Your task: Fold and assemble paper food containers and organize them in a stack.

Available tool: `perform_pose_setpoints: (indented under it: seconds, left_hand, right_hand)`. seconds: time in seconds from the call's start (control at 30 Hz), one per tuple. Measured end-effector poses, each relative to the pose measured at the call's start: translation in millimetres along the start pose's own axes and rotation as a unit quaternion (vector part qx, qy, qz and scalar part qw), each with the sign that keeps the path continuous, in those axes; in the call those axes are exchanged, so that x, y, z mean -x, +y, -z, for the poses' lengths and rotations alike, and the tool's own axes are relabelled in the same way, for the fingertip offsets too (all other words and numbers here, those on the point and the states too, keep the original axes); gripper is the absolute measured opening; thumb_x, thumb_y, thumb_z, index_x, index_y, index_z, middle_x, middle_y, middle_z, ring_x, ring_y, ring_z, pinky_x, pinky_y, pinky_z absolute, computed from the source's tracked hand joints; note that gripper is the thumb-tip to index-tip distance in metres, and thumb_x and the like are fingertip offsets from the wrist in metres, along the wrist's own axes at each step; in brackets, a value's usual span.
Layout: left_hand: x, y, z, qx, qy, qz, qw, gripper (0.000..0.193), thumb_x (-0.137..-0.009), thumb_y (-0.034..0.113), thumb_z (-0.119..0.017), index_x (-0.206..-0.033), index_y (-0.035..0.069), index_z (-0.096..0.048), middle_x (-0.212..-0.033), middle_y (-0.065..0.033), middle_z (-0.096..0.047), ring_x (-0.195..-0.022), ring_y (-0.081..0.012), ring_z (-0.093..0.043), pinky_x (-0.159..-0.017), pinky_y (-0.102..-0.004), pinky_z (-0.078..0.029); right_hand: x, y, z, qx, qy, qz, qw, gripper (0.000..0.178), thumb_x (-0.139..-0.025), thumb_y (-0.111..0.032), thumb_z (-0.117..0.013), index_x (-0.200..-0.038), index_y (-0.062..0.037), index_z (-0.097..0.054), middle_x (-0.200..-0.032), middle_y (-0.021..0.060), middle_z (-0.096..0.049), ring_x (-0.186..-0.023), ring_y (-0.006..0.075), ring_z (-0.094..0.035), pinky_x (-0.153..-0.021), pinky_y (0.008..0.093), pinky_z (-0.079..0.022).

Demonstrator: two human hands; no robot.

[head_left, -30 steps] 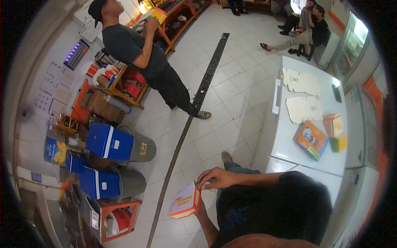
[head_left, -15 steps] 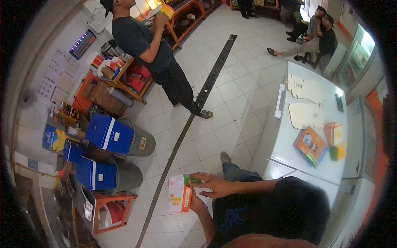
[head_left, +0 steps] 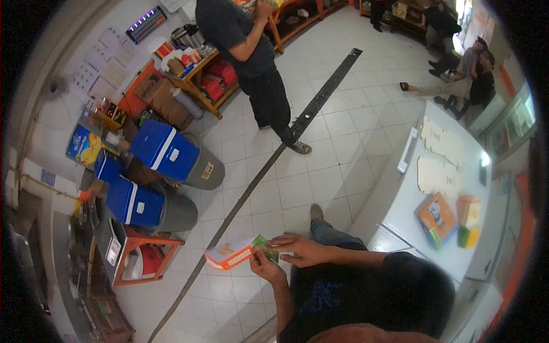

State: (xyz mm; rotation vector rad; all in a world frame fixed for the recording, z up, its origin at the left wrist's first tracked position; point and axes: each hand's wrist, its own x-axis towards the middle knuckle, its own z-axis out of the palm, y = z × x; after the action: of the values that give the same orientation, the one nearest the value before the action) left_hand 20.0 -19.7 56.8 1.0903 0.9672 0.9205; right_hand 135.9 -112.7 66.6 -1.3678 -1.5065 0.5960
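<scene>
A cardboard food box (head_left: pixel 230 255), white on its broad face with an orange side and a green end, is in front of my body. My left hand (head_left: pixel 264 264) grips it at the edge near the green end, fingers bent around it. My right hand (head_left: pixel 297 249) reaches in from the right, with its fingers pressed on the green end flap. What the right thumb does is hidden.
Flat unfolded cartons (head_left: pixel 439 176), an orange panda-print box (head_left: pixel 436 219) and another coloured box (head_left: pixel 469 222) lie on the white chest freezer (head_left: pixel 394 220) at right. Blue cooler boxes (head_left: pixel 166 150) on grey bins stand left. A co-worker (head_left: pixel 251 57) stands ahead; people sit farther back.
The box has tilted, so its orange side now faces up more and its far end points left. Both hands have shifted with it. The view has swung, moving the surroundings mostly rightward.
</scene>
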Motion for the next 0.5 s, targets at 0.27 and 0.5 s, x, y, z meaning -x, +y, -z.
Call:
perform_pose_setpoints:
  seconds: [0.27,0.5]
  left_hand:
    - [-20.3,30.4,0.2,0.171,0.059,0.025,0.983,0.033,-0.101,0.026,-0.048,-0.119,-0.001,-0.053,-0.11,-0.009,-0.059,-0.1,-0.0204,-0.059,-0.089,-0.0347,-0.049]
    - [-17.6,43.7,-2.9,0.289,0.088,0.057,0.952,0.019,-0.098,0.019,-0.057,-0.106,0.002,-0.059,-0.097,-0.0054,-0.064,-0.087,-0.0117,-0.063,-0.075,-0.0257,-0.053]
  right_hand:
    - [-1.7,-7.7,5.0,0.083,0.129,-0.059,0.986,0.054,-0.079,-0.008,-0.072,-0.13,-0.0071,-0.055,-0.131,0.0165,-0.055,-0.124,0.0349,-0.051,-0.104,0.0414,-0.04]
    - [-4.5,-15.2,8.8,0.011,0.135,-0.098,0.986,0.041,-0.08,-0.006,-0.07,-0.121,-0.0077,-0.063,-0.127,0.0141,-0.06,-0.119,0.0301,-0.056,-0.1,0.0383,-0.044]
